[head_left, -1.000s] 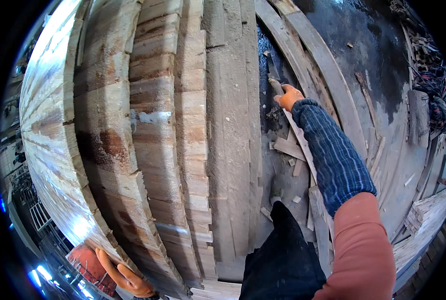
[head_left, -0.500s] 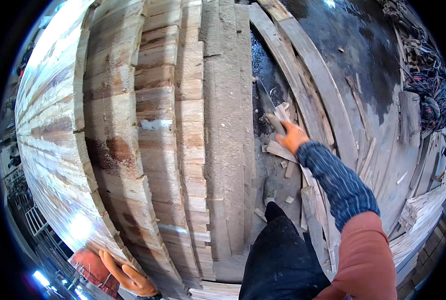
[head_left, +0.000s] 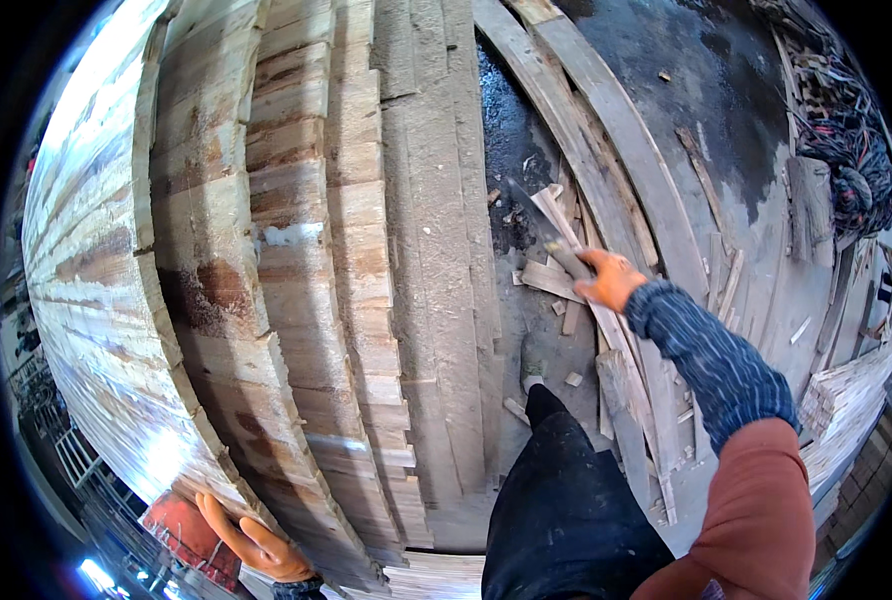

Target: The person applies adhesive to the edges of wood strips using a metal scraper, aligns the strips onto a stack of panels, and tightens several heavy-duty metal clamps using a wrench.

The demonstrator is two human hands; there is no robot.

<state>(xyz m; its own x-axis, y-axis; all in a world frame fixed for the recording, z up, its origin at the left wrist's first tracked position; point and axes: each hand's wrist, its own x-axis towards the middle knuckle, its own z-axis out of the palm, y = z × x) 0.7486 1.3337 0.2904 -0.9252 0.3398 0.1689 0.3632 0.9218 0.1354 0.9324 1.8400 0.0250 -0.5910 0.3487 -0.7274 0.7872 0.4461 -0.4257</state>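
My right hand (head_left: pixel 614 280), orange-gloved, is closed round the handle of a knife (head_left: pixel 569 260). Its long, thin blade points away from me to the upper left and is smeared by motion. The knife is over wood scraps on the floor, beside the stacked layers of boards (head_left: pixel 291 290). At the lower left, my left hand (head_left: pixel 266 553), also in an orange glove, has its fingers stretched out. It lies at the near edge of the pale top wood sheet (head_left: pixel 91 270); whether it presses on that edge I cannot tell.
Long planks (head_left: pixel 631 130) lie on the floor right of the stack, with broken strips (head_left: pixel 556 280) around my foot. A tangled dark bundle (head_left: pixel 859 150) and a pale stack of thin wood (head_left: pixel 851 400) are at the far right. Something red (head_left: pixel 188 535) stands beside my left hand.
My right hand has drawn the knife to the right, away from the stack. The whole view has shifted slightly. My left hand stays at the sheet's edge.
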